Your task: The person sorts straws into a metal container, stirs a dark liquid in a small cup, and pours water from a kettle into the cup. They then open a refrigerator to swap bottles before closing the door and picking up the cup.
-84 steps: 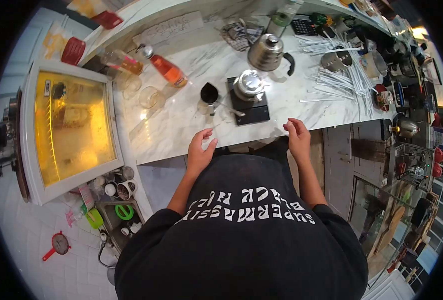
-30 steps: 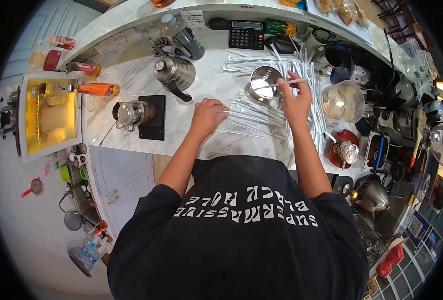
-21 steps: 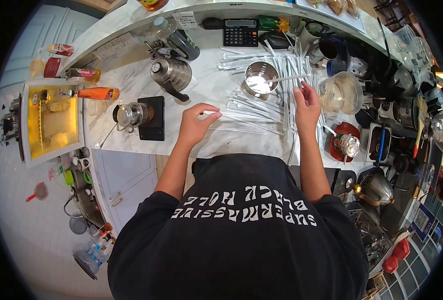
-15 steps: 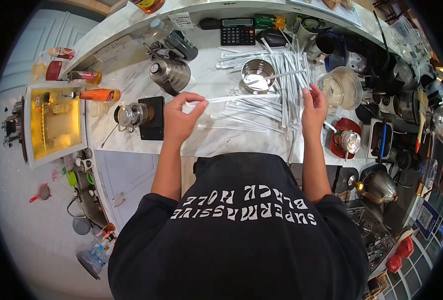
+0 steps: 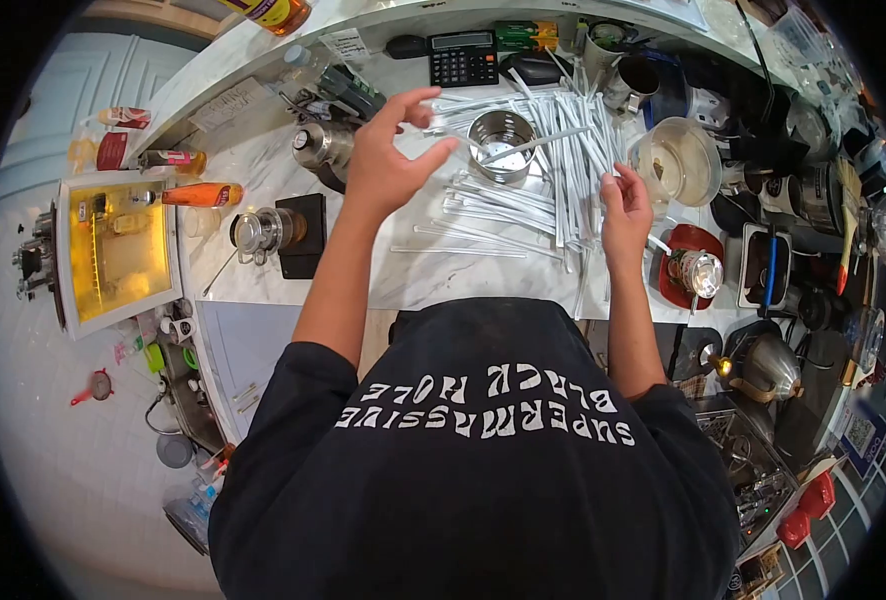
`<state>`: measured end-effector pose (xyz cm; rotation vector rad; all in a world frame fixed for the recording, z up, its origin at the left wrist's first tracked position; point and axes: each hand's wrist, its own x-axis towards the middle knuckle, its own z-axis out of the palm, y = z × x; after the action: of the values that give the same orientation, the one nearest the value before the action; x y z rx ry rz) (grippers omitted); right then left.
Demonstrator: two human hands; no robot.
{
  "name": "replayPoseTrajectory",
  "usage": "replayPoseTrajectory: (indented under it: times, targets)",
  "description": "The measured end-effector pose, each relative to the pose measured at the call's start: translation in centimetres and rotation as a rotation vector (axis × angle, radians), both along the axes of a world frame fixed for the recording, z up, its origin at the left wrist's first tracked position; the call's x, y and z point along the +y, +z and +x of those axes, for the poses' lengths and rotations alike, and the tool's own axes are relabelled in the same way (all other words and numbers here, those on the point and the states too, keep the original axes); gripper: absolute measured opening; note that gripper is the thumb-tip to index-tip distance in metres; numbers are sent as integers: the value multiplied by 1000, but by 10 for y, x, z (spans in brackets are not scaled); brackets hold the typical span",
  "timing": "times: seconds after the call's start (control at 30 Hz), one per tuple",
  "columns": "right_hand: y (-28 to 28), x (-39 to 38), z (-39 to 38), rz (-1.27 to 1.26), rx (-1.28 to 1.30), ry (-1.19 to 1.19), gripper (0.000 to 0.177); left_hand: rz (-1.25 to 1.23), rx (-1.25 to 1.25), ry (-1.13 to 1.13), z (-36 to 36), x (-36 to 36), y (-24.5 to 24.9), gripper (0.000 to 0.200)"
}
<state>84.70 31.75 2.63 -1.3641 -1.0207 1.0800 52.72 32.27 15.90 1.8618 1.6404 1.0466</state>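
My left hand [image 5: 395,160] is raised left of a round metal canister [image 5: 503,172], thumb and fingers apart. A blurred whitish strip runs from near its fingertips toward the canister's rim. Another straw lies slanting across the canister mouth. Around and beside the canister spreads a loose pile of white paper-wrapped straws [image 5: 503,212] on the marble counter [image 5: 363,275]. My right hand [image 5: 625,215] is at the pile's right edge, fingers curled together against the thumb; what they pinch, if anything, I cannot make out.
Behind the pile sit a calculator [image 5: 463,62] and a dark bottle [image 5: 348,85]. To the left are a steel flask [image 5: 321,150] and a glass pot [image 5: 260,232] beside a black scale [image 5: 303,240]. A clear plastic tub [image 5: 681,165] and a red tray [image 5: 681,285] stand on the right.
My left hand has moved up and toward the canister, its pinch on a white straw opened. My right hand's fingers have curled in at the pile's edge.
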Motion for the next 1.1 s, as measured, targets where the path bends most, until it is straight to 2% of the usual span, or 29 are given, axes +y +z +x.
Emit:
replayPoseTrajectory:
  times: [0.1,0.13,0.2,0.27,0.3,0.37,0.4,0.43,0.57,0.67,0.77,0.9,1.1]
  targets:
    - [-11,-5,-3,-2,-130,51,28,155,-100,92,18,-5,-32,82]
    - [-14,-7,-5,-5,-174,76,26,127,-180,156,20,-13,-55,80]
    - [-3,-11,-14,79,-466,144,17,66,-343,283,25,-33,-99,75]
    - [-13,-11,-20,195,-716,246,17,-74,-208,293,29,-58,-124,64]
    - [-11,-10,-26,166,-834,251,18,-145,-140,299,30,-67,-132,59]
    - [-7,-12,-40,107,-1066,268,20,-98,75,121,29,-77,-150,48]
    - [-5,-13,-45,53,-1119,274,20,-72,181,34,29,-82,-153,42]
    - [-2,-11,-50,6,-1174,277,21,-69,175,1,33,-83,-157,36]
    - [-8,-4,-57,-80,-1315,275,21,-69,448,-155,46,-77,-168,36]
    - [-14,-2,-53,-103,-1143,209,23,2,481,-187,48,-71,-181,29]
    - [-8,-1,-39,-245,-831,188,26,77,440,-168,47,-69,-184,21]
    - [6,-9,-19,-228,-716,173,29,79,410,-154,42,-73,-182,16]
    - [41,-25,-4,-133,-566,0,29,66,372,-30,22,-98,-161,15]
